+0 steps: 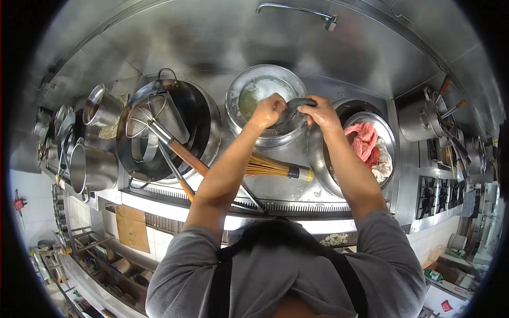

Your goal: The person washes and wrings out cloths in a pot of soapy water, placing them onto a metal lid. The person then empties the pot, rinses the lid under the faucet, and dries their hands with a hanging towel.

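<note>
A dark grey, wet-looking cloth [291,112] is stretched between my two hands. My left hand [269,111] is closed in a fist at the cloth's left end. Around its right end my right hand [320,112] is wrapped, with the thumb on top. Both hands are over the right side of a round metal basin [231,100] of cloudy, foamy water [254,95]. The cloth covers part of the basin's near right side. Below the basin, under my left forearm, lies a bamboo brush [270,166].
To the left, a large dark wok [199,122] holds a wire strainer with a wooden handle [185,155] and metal pieces. On the right, a metal bowl [391,140] contains pink cloths [362,142] and a white cloth [383,161]. A faucet [297,8] projects from the back wall.
</note>
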Available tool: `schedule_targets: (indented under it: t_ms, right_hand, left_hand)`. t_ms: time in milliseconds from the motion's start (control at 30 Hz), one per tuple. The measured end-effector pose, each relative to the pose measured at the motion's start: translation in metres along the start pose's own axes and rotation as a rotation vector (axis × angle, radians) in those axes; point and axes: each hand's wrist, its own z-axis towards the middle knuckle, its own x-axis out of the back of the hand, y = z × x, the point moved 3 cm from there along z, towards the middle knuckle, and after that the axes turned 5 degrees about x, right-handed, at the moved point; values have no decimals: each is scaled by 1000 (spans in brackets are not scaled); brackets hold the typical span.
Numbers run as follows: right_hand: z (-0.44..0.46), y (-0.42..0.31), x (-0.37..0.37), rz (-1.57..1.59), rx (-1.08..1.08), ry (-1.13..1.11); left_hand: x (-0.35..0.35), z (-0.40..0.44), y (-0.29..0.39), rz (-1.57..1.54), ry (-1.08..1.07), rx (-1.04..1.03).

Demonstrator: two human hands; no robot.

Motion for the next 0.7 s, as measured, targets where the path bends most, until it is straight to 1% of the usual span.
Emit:
schedule_targets:
  t_ms: [33, 100, 133, 167, 233, 267, 300, 367, 433, 500, 567, 633, 667, 700]
  right_hand:
    - [-3, -4, 5, 3, -4, 11]
    - [-4, -5, 14, -7, -144, 28]
    - [-2, 2, 16, 28, -128, 45]
    - [-1, 6, 15, 34, -129, 51]
    - [-1, 12, 9, 23, -77, 51]
    - [0, 17, 7, 26, -76, 53]
    - [1, 23, 6, 7, -86, 50]
    - [2, 25, 10, -17, -89, 54]
    - [-5, 21, 13, 19, -40, 29]
    - [-10, 18, 18, -1, -29, 45]
    - [-9, 18, 25, -20, -8, 65]
    - [-10, 24, 30, 0, -12, 127]
    - [-10, 26, 32, -69, -1, 118]
    - [-11, 22, 32, -65, -1, 119]
  left_hand:
    - [3, 2, 1, 2, -12, -3]
    - [3, 6, 8, -114, -163, -16]
    - [-2, 2, 17, -43, -205, -15]
    - [-10, 0, 20, -38, -211, -15]
    - [-28, -4, 22, 104, -206, -132]
    - [-32, -2, 21, 170, -159, -126]
    - [-35, -2, 13, 171, -163, -124]
    - [-43, 8, -8, -11, -178, 52]
    - [-43, 3, -10, -54, -177, 48]
    - [-37, 3, -14, -263, -105, 126]
    - [-25, 2, -14, -289, -80, 115]
    - [-11, -2, -7, -249, 28, 159]
    - [-8, -4, -1, -283, 27, 151]
    - [-6, -4, 2, -279, 25, 151]
